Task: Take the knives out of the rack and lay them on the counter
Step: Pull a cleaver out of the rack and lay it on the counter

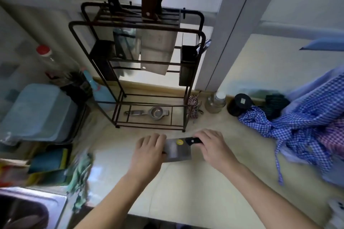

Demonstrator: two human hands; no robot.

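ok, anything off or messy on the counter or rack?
The blue checked cloth is heaped loosely on the counter at right, its strap trailing toward the front edge. The rack has brownish top bars, possibly rust. Nothing else stands out.

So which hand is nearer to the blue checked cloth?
Right. The right hand, on the knife handle, lies left of the cloth; the left hand is farther left, at the blade.

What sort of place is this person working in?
Most likely a home kitchen: a metal knife rack holding knives stands on a pale counter, a steel sink sits at the near left, and the right hand grips a cleaver.
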